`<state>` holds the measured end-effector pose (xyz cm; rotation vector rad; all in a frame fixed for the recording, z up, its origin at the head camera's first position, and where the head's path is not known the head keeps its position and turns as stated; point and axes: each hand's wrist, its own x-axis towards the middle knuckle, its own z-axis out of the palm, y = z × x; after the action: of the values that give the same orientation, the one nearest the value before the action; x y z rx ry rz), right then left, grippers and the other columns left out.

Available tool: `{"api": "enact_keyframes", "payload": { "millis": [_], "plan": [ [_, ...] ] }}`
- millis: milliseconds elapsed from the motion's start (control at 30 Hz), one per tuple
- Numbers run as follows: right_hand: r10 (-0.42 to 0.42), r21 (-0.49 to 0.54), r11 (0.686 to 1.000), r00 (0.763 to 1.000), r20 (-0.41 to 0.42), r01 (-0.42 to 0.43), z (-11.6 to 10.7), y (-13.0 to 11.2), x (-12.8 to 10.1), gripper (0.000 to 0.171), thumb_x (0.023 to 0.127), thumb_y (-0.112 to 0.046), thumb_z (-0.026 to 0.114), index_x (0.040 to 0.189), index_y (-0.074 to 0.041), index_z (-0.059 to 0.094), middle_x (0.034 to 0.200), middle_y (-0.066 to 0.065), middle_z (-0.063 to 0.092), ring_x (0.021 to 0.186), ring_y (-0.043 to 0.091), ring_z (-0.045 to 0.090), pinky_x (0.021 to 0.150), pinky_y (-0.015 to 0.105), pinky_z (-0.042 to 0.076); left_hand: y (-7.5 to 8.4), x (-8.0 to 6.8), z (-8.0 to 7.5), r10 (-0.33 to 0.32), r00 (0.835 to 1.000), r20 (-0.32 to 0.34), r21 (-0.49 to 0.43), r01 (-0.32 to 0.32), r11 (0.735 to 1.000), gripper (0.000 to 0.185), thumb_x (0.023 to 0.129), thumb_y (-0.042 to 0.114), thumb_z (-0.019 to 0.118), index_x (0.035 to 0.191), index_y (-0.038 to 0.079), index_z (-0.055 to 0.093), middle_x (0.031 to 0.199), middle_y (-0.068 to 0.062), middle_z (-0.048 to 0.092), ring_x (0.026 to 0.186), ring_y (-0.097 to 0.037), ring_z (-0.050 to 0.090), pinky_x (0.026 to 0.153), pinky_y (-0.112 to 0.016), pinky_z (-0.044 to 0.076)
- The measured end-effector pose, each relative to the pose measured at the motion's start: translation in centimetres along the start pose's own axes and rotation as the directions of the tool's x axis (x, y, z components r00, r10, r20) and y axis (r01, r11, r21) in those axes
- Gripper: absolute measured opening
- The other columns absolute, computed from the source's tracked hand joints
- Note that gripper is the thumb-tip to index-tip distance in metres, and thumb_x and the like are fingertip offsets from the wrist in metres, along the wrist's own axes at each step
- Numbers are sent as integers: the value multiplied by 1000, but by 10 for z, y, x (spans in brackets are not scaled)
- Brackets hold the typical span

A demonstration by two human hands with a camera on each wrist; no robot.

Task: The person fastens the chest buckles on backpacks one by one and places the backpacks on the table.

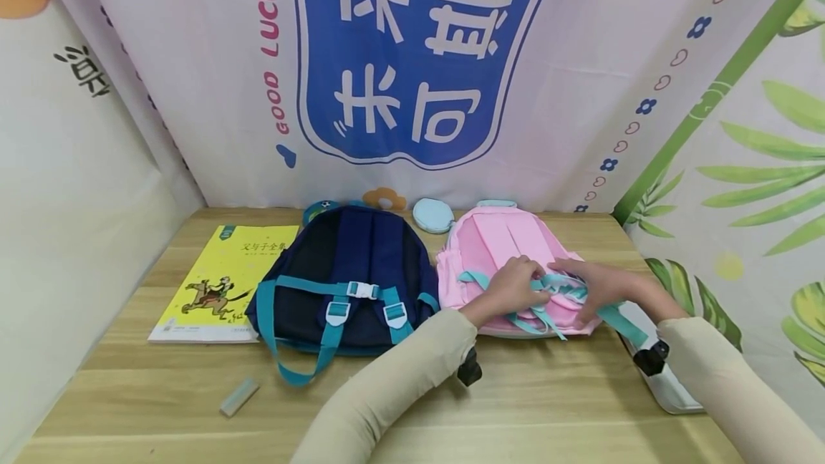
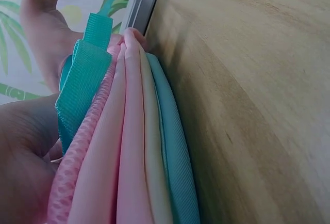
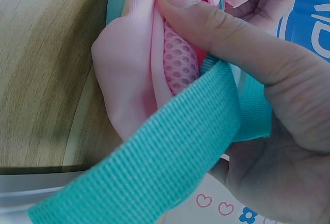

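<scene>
A pink backpack (image 1: 480, 242) lies with its padded shoulder straps facing up on the right half of the table. Over its lower part, my left hand (image 1: 515, 285) bends its fingers round the teal webbing strap (image 1: 556, 282). My right hand (image 1: 596, 285) holds the same webbing from the other side. In the right wrist view its thumb (image 3: 216, 25) presses along the pink edge, and a long teal strap end (image 3: 149, 146) trails from the palm. The left wrist view shows folded teal webbing (image 2: 85, 74) beside the left palm, above the bag's layered side. Some fingertips are hidden.
Left of the pink bag lies a navy backpack (image 1: 370, 249) with teal straps and white buckles. A yellow book (image 1: 213, 271) and a small grey block (image 1: 239, 397) are farther left. A pale blue round pouch (image 1: 433, 215) sits behind; a white case (image 1: 673, 389) stands at the right edge.
</scene>
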<state>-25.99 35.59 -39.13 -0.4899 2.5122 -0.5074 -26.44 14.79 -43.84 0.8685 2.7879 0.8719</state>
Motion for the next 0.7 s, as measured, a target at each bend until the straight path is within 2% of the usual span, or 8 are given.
{"api": "enact_keyframes", "payload": {
  "millis": [367,700],
  "plan": [
    [-2,-6,1000,1000,-2,2,1,0,0,116,65,-26,97,158,-2,31,163,32,23,145,55,27,110,73,30,1,2,3,-29,1000,1,49,29,998,38,87,39,78,118,17,70,112,5,63,102,-8,54,85,-19,46],
    [-4,-21,1000,1000,-8,4,2,0,0,117,65,-26,97,158,-2,30,163,32,22,145,56,26,110,73,31,3,1,2,-40,999,-24,20,41,999,30,86,37,80,106,18,68,103,8,61,93,-6,51,76,-17,42]
  ]
}}
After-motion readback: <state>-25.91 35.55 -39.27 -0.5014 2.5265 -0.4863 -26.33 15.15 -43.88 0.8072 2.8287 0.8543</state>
